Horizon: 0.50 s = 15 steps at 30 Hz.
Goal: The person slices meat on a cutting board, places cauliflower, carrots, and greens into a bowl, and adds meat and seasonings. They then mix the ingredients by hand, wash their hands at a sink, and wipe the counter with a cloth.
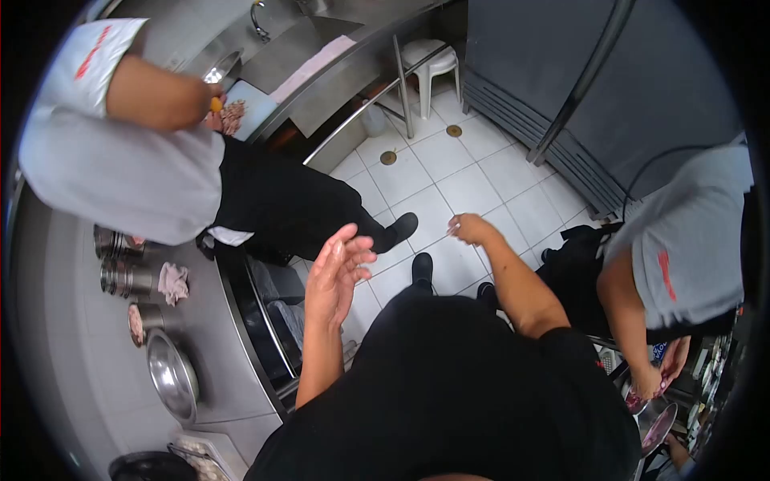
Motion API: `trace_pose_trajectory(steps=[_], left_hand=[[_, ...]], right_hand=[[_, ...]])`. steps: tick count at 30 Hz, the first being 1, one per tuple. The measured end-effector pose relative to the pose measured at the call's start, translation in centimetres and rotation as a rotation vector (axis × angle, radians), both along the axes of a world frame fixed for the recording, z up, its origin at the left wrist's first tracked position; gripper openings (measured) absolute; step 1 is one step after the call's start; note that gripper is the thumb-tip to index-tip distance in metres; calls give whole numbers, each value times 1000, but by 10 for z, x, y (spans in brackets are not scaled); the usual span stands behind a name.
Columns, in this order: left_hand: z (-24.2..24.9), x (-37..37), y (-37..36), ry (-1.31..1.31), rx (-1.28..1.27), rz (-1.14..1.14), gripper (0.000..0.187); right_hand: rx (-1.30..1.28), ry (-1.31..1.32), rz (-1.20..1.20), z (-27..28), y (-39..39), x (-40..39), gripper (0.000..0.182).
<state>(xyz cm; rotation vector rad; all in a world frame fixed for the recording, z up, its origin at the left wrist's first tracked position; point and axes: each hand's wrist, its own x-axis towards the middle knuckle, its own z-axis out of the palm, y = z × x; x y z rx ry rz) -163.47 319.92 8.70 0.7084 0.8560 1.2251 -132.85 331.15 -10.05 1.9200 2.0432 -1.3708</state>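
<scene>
My left hand (337, 272) is raised in front of me with its fingers apart and nothing in it. My right hand (472, 229) hangs over the white tiled floor (449, 192), its fingers bent and drawn together; whether anything small is between them I cannot make out. Neither hand touches a surface. My dark shoe (422, 269) shows on the tiles between the two hands.
A co-worker (128, 168) at the left leans over a board (255, 112) with chopped food. Another co-worker (682, 240) at the right handles reddish food. A steel bowl (172, 377) sits on the left counter (216, 353). A white stool (431, 66) stands near the grey cabinet (561, 72).
</scene>
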Motion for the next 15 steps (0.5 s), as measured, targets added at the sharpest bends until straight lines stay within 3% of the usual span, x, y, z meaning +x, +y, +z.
trace_pose_trajectory(steps=[4,11,12,15], left_hand=[[5,16,100,-20,-5,-33,43],[34,60,290,159,76,-156,42],[35,67,316,178,98,-173,41],[28,82,388,199,127,-174,40]], right_hand=[[-222,-117,-87,-39,57,55,40],[-204,208,-666,-85,67,172,33],[-236,227,-670,-106,68,193,33],[-484,392,-990,-123,102,224,31]])
